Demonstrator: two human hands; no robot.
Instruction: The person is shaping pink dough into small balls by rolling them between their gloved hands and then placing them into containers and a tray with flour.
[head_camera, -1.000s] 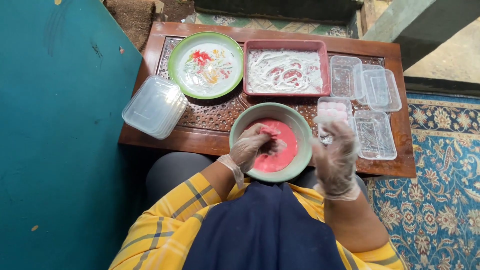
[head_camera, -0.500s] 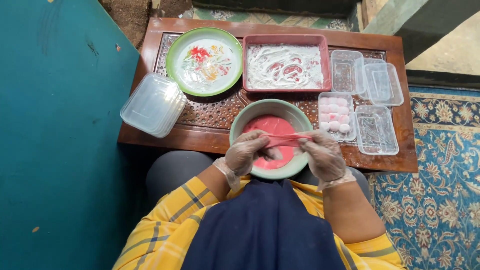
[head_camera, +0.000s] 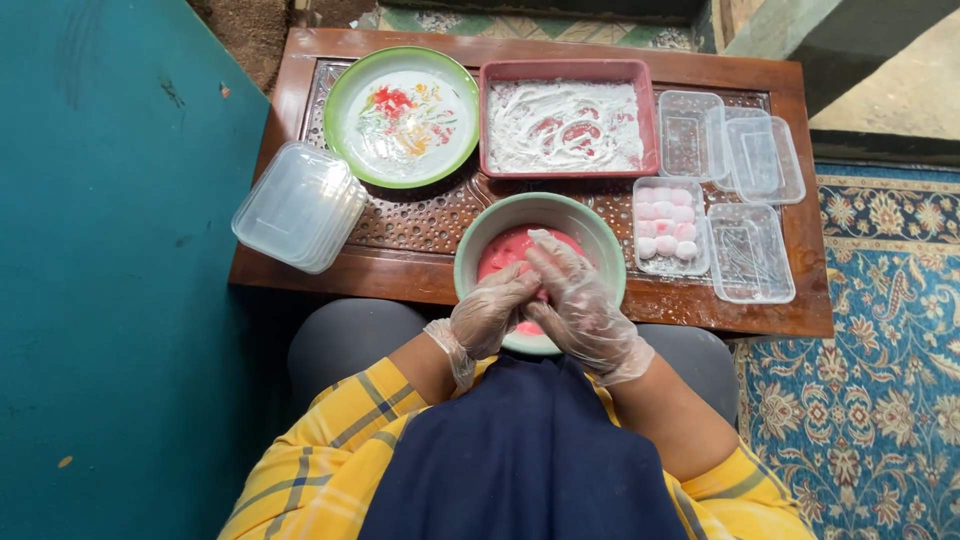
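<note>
A green bowl (head_camera: 480, 240) holding sticky pink dough (head_camera: 505, 250) stands at the near edge of a carved wooden table (head_camera: 420, 225). Both my hands wear clear plastic gloves and meet over the bowl. My left hand (head_camera: 490, 312) is curled against a bit of pink dough at the bowl's near side. My right hand (head_camera: 580, 305) lies over it, fingers stretched toward the bowl's middle. The dough between the palms is mostly hidden. To the right of the bowl, a clear plastic box (head_camera: 670, 225) holds several pale pink and white dough balls.
A green-rimmed floral plate (head_camera: 402, 115) and a red tray of white flour (head_camera: 568, 118) sit at the back. Empty clear boxes (head_camera: 750, 150) lie at the right, one more (head_camera: 752, 252) in front. Stacked lids (head_camera: 298, 205) overhang the left edge. Teal wall left, patterned rug right.
My right hand came back from the box of dough balls to the bowl. Both hands pulled a strand of pink dough apart, then closed together over the bowl.
</note>
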